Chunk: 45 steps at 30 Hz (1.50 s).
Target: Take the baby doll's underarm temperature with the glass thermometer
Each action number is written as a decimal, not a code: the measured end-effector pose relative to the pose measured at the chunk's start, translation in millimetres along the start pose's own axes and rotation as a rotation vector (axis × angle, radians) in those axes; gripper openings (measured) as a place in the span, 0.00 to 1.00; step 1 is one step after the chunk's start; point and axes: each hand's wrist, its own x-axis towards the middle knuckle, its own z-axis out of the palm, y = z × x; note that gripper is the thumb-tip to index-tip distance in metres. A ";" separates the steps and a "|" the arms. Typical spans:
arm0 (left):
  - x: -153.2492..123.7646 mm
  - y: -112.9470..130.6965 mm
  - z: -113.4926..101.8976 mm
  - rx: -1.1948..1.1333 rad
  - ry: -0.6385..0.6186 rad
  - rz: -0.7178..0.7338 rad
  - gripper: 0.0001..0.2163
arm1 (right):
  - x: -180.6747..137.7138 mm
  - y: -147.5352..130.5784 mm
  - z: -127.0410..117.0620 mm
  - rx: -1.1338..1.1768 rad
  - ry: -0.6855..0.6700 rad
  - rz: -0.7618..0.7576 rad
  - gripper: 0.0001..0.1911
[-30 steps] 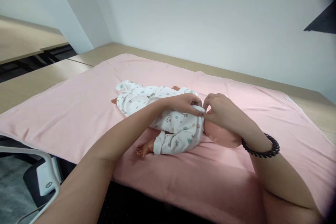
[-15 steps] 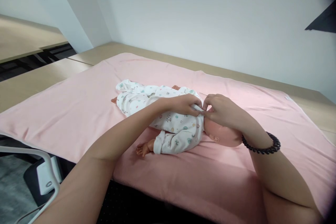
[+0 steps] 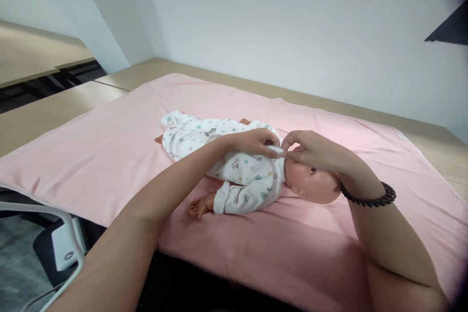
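A baby doll lies on its back with its head to the right. It wears a white outfit printed with small coloured figures. At the neckline my left hand has its thumb and fingers curled on the cloth. My right hand comes from the head side, pinching the collar edge with its fingertips close to my left thumb. It covers part of the doll's face. The doll's near arm, with a bare hand, points toward the left.
A pink blanket covers most of the wooden table under the doll. Behind it rises a white wall. At the lower left stand a white metal frame and a dark gap beside the table edge.
My right hand has shifted slightly right, and more of the doll's face shows. The collar fold that stood up between my hands now lies flatter; my left thumb is straighter.
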 end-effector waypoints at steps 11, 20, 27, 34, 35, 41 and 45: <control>0.4 -4.4 0.5 -0.047 -0.008 0.009 0.11 | -0.8 -4.8 5.3 -0.018 0.030 0.011 0.07; 0.9 -4.7 0.1 -0.108 -0.003 0.010 0.10 | 0.5 0.7 -0.7 -0.074 0.038 -0.122 0.11; -1.8 3.0 0.6 -0.139 -0.014 0.036 0.10 | 0.5 1.4 -4.7 0.055 -0.052 -0.190 0.07; -4.1 9.1 -0.6 -0.054 -0.028 0.019 0.12 | -2.0 -0.3 -9.7 0.072 -0.111 -0.188 0.09; -3.8 8.0 -0.8 -0.060 -0.028 0.022 0.12 | -1.9 0.1 -9.3 0.076 -0.118 -0.183 0.10; -1.9 0.5 0.6 -0.124 0.004 0.003 0.10 | 0.1 1.5 0.0 0.065 -0.033 -0.093 0.07; -2.5 3.1 0.6 -0.086 0.019 -0.031 0.11 | 1.0 6.2 3.5 0.005 0.069 -0.020 0.12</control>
